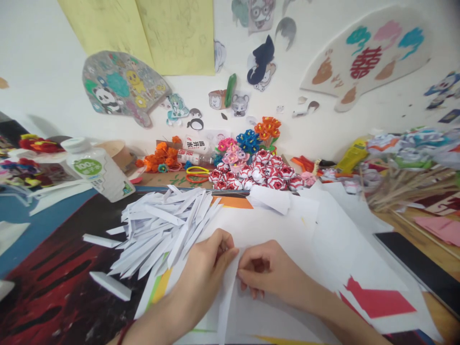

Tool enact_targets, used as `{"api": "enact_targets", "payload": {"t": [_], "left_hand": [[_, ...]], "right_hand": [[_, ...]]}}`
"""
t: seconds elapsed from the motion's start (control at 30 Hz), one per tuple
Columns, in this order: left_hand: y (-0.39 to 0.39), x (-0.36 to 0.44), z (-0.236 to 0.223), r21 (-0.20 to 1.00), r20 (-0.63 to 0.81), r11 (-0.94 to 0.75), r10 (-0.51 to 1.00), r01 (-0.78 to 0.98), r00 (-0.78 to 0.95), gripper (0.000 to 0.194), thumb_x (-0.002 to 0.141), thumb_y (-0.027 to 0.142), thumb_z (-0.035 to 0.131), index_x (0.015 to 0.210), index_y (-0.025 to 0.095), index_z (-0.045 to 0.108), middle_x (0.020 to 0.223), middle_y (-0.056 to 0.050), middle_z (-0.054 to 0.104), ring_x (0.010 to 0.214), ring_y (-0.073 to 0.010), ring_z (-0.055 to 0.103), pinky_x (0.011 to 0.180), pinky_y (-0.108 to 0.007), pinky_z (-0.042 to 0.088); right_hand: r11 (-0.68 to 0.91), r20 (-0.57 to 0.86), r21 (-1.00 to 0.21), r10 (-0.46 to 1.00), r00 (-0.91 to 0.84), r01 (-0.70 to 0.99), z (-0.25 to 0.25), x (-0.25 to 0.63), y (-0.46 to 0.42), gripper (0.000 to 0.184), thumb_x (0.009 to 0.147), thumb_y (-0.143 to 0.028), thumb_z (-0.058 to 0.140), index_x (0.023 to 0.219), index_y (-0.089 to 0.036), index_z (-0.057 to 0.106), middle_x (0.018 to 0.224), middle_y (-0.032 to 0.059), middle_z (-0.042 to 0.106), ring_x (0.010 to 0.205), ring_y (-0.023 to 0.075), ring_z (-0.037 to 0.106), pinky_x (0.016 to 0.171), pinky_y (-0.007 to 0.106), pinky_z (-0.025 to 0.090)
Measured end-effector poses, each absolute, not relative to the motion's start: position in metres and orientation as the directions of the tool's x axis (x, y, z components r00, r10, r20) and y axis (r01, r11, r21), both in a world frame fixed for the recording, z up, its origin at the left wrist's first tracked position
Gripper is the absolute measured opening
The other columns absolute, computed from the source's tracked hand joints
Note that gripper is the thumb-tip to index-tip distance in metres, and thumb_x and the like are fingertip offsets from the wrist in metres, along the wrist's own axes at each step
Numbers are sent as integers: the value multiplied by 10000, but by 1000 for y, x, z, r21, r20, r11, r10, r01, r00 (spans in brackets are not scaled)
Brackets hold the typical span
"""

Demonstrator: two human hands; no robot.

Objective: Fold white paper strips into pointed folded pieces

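Observation:
My left hand [208, 270] and my right hand [268, 270] meet at the table's front centre. Both pinch the same white paper strip [226, 306], which runs from my fingertips down toward me. The fingers of each hand are closed on its upper end. Under the hands lie large white paper sheets [287, 225]. Just left of my left hand is a heap of several folded white paper strips [161, 227]. Two loose folded strips [109, 285] lie apart from the heap on the dark red and black table cover.
A white plastic bottle [98, 170] lies at the back left. Paper flowers in red-white [257, 175], orange [161, 155], pink and blue stand along the wall. Wooden sticks [406, 187] lie at the right. Red paper [377, 299] and a black sheet [420, 263] sit front right.

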State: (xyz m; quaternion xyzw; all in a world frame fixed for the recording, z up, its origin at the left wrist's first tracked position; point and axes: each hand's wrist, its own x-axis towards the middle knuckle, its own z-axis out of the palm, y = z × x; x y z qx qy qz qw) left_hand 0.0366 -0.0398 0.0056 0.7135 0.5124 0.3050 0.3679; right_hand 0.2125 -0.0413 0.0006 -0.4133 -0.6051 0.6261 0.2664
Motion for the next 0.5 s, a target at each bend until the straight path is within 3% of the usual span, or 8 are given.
{"api": "enact_targets", "payload": {"t": [0.17, 0.37, 0.5], "left_hand": [[-40, 37, 11, 823, 85, -236, 951, 517, 298, 106, 887, 202, 485, 781, 196, 483, 635, 60, 504, 594, -94, 468, 583, -199, 354], [-41, 35, 13, 812, 81, -238, 950, 533, 301, 109, 891, 212, 486, 783, 196, 480, 636, 58, 518, 594, -97, 488, 592, -203, 370], [-41, 35, 9, 802, 89, -255, 945, 540, 315, 104, 888, 210, 492, 786, 196, 477, 643, 56, 522, 602, -99, 491, 595, -205, 370]], "right_hand": [[-140, -201, -978, 827, -525, 153, 3, 212, -42, 140, 803, -182, 582, 679, -135, 628, 568, 0, 608, 493, 89, 551, 503, 194, 455], [-122, -146, -989, 810, -568, 80, -1, 213, -37, 353, 913, -368, 483, 699, -121, 616, 574, 12, 579, 478, 88, 546, 489, 197, 434], [-139, -145, -989, 817, -559, 54, -6, 213, -34, 341, 891, -394, 531, 704, -119, 611, 575, 14, 583, 486, 90, 546, 490, 197, 431]]}}
